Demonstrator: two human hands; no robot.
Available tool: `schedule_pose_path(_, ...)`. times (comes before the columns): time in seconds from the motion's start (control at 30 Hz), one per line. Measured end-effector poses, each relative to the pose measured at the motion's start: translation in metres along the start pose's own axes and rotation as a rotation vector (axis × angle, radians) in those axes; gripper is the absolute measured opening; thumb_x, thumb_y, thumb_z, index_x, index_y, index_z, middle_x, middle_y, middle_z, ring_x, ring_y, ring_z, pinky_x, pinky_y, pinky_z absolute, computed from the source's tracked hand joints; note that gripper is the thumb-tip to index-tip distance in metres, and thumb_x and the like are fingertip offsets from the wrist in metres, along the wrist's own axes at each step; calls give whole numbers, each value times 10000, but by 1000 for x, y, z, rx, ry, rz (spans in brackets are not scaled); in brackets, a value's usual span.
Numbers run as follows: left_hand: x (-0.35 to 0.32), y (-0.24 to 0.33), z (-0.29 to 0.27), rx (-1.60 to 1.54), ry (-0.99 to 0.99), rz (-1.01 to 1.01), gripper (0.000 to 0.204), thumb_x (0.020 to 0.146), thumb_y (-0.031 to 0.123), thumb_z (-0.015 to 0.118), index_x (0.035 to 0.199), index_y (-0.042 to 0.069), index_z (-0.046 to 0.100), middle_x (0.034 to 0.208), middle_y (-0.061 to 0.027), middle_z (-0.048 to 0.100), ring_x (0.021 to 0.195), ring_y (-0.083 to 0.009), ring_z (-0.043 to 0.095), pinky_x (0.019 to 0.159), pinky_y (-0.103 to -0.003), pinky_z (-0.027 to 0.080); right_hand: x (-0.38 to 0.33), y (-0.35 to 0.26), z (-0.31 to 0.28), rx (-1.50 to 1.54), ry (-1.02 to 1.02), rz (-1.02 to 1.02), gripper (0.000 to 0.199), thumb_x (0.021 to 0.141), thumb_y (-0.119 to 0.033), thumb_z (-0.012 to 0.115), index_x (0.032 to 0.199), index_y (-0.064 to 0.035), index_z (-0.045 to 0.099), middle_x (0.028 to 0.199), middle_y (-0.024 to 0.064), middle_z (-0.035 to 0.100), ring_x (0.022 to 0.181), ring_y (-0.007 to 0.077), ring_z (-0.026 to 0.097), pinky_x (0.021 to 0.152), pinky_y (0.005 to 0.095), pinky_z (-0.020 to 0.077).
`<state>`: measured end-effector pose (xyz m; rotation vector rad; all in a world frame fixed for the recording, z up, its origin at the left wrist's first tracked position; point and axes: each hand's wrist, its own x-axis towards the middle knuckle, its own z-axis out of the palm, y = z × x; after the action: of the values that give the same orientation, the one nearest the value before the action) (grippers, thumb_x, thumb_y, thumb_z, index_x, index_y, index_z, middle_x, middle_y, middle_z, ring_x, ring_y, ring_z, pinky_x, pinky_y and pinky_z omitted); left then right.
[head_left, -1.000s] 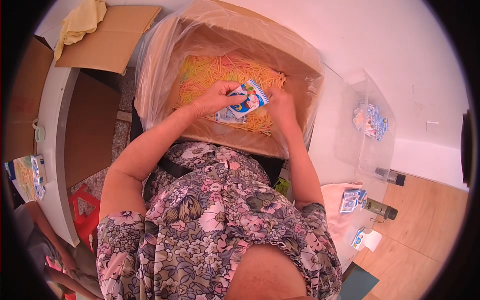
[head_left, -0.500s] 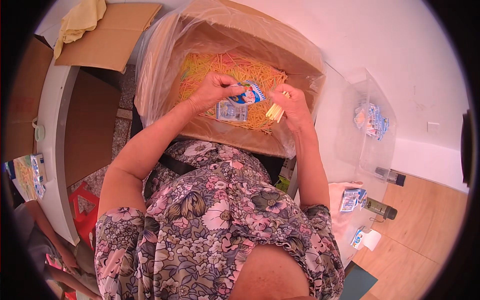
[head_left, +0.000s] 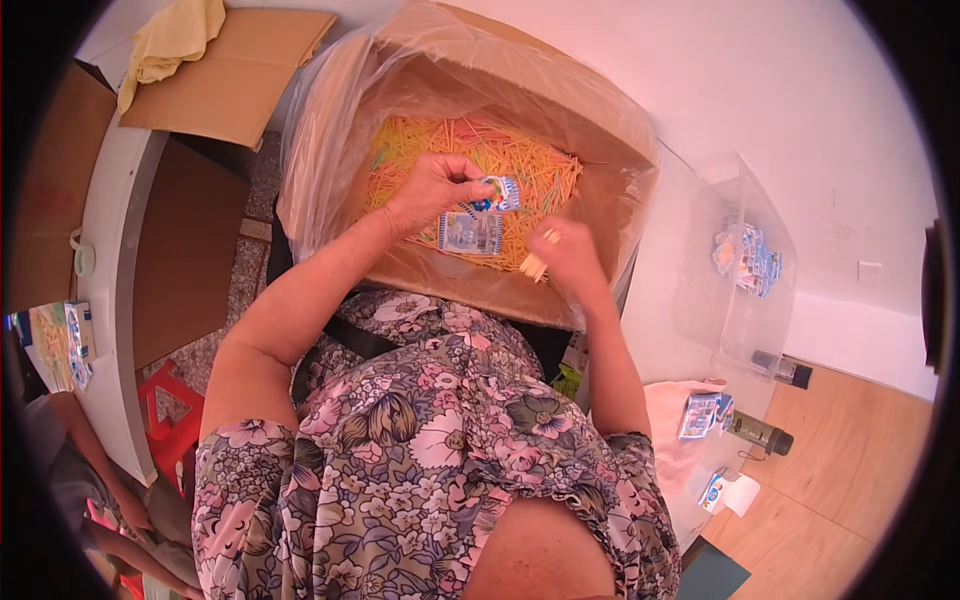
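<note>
A large cardboard box (head_left: 600, 265) lined with clear plastic holds a heap of thin yellow and orange sticks (head_left: 490, 160). My left hand (head_left: 435, 190) is over the box, pinching a small blue and white packet (head_left: 478, 218) by its top. A little to the right, my right hand (head_left: 570, 255) is closed around a small bundle of yellow sticks (head_left: 538, 262), held just beside the packet.
A clear plastic bin (head_left: 740, 270) with several blue and white packets stands on the white table at right. More packets (head_left: 705, 415), a pink cloth, and two dark bottles (head_left: 760, 435) lie nearer. A flat cardboard sheet (head_left: 230, 85) lies at back left. Another person sits at lower left.
My right hand has drawn away from the packet toward the right, now gripping a bundle of sticks. My left hand has kept hold of the packet over the box.
</note>
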<state>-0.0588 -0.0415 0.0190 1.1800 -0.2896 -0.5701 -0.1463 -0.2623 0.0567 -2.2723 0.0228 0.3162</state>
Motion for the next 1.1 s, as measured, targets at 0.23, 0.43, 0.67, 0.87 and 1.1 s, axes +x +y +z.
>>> schedule_pose_path(0.23, 2, 5, -2, -41, 3, 12, 131, 809, 67, 664, 913, -13, 672, 846, -38, 664, 778, -79, 596, 701, -217, 484, 34, -59, -28, 820, 69, 98, 129, 814, -125, 641, 732, -70, 558, 618, -41, 520, 544, 27, 483, 465, 188, 379)
schedule_pose_path(0.43, 3, 11, -1, -11, -81, 33, 114, 769, 6, 667, 882, -8, 682, 960, -80, 640, 877, -139, 596, 786, -258, 484, 56, -60, -21, 680, 70, 114, 149, 807, -149, 659, 735, -63, 561, 592, -38, 527, 517, 26, 484, 453, 179, 366)
schedule_pose_path(0.67, 2, 6, 1, 63, -125, -29, 124, 820, 62, 637, 921, 0, 673, 945, -53, 648, 859, -107, 586, 789, -250, 477, 58, -75, -13, 73, 308, -179, 174, 816, -174, 635, 760, -17, 586, 599, 1, 558, 532, 54, 487, 482, 228, 390)
schedule_pose_path(0.87, 6, 2, -2, -10, -121, -83, 222, 901, 211, 568, 966, 21, 662, 924, -24, 657, 844, -78, 574, 813, -246, 458, 53, -88, -12, 50, 202, -317, 248, 885, -258, 567, 899, -14, 608, 682, 16, 576, 599, 55, 491, 540, 209, 400)
schedule_pose_path(1.1, 8, 15, -12, -291, -32, -21, 296, 919, 264, 531, 1070, 19, 602, 1002, -60, 641, 947, -141, 600, 838, -312, 477, 36, -58, 1, 316, 339, -335, 316, 967, -257, 405, 995, -2, 590, 800, 4, 572, 625, 50, 450, 535, 199, 377)
